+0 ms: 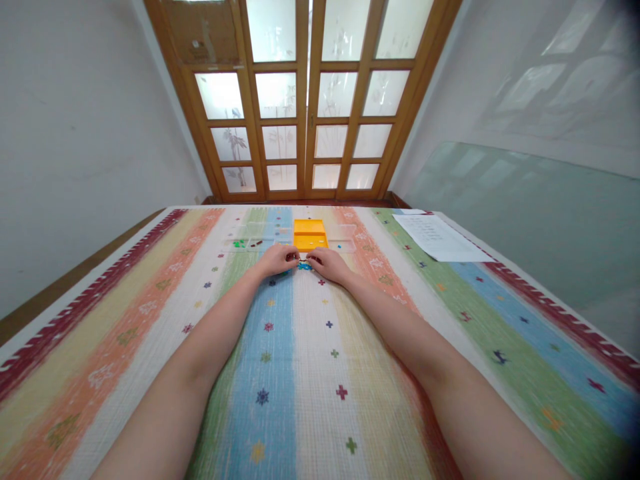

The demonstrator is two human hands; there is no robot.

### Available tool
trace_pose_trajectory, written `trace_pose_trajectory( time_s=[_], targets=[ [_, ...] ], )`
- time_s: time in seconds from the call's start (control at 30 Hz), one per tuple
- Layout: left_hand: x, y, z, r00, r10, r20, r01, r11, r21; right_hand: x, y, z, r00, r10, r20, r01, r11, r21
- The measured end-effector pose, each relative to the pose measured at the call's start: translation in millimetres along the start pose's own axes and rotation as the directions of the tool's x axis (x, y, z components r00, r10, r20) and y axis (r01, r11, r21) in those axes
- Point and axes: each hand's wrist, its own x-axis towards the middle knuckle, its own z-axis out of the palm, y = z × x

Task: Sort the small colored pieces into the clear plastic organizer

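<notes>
Bright-green plastic pieces (239,244) and dark-red plastic pieces (257,244) lay loose, apparently unused, in a clear plastic tray (249,251). Farther right, the left hand (278,260) pinched a small blue-and-brown plastic assembly (305,266), seemingly part-built; the right hand's (328,263) grip closed on its other side.

The hands (327,264) flank small blue pieces (305,266)
</notes>
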Motion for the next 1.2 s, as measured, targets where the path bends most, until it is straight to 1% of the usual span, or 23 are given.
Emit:
trace_pose_trajectory(
  time_s=[0.07,0.13,0.2,0.3,0.4,0.5,0.57,0.63,0.73,0.9,1.07,1.13,1.2],
  targets=[
    [0.0,-3.5,-0.9,0.995,-0.056,-0.080,0.055,0.998,-0.019,0.1,0.6,0.3,1.000,-0.003,-0.002,0.003,1.000,0.000],
    [-0.1,-7.6,-2.3,0.978,-0.120,-0.172,0.117,0.993,-0.029,0.1,1.2,0.6,1.000,-0.004,-0.002,0.004,1.000,0.005],
    [0.0,-11.9,-3.4,0.946,-0.196,-0.259,0.190,0.981,-0.048,0.0,1.1,0.5,1.000,0.000,-0.001,0.000,1.000,0.008],
    [1.0,-18.4,-3.4,0.881,-0.315,-0.354,0.298,0.949,-0.104,-0.5,-0.1,-0.5,1.000,0.007,0.005,-0.007,1.000,0.009],
    [2.4,-23.7,-1.8,0.819,-0.403,-0.409,0.366,0.915,-0.170,-0.9,-1.7,-1.8,1.000,0.007,0.004,-0.007,1.000,0.004],
    [3.5,-27.6,-0.6,0.770,-0.470,-0.430,0.417,0.882,-0.217,-0.8,-2.2,-2.1,1.000,0.012,0.002,-0.012,1.000,-0.007],
    [4.1,-30.0,-0.2,0.747,-0.501,-0.437,0.439,0.865,-0.242,-0.5,-1.7,-1.7,1.000,0.015,0.011,-0.015,1.000,-0.009],
    [4.8,-32.5,0.5,0.732,-0.517,-0.443,0.448,0.856,-0.260,-0.4,-0.8,-1.1,1.000,0.017,0.016,-0.017,1.000,-0.007],
    [6.3,-36.8,2.5,0.722,-0.520,-0.456,0.451,0.854,-0.259,-0.5,0.6,0.0,1.000,0.017,0.013,-0.017,1.000,-0.004],
    [7.4,-42.9,5.2,0.722,-0.504,-0.474,0.441,0.863,-0.246,-1.0,1.6,0.9,1.000,0.013,0.006,-0.013,1.000,-0.001],
    [5.6,-44.9,1.4,0.718,-0.521,-0.462,0.461,0.853,-0.246,-1.1,0.6,0.1,1.000,0.020,0.010,-0.020,1.000,0.005],
    [4.4,-44.2,-0.7,0.734,-0.519,-0.438,0.460,0.854,-0.242,-1.2,0.5,0.1,1.000,0.017,0.006,-0.017,1.000,0.010],
    [2.6,-41.9,-1.5,0.779,-0.489,-0.392,0.435,0.872,-0.224,-1.2,1.0,0.6,1.000,0.016,0.002,-0.016,1.000,0.011]
  ],
)
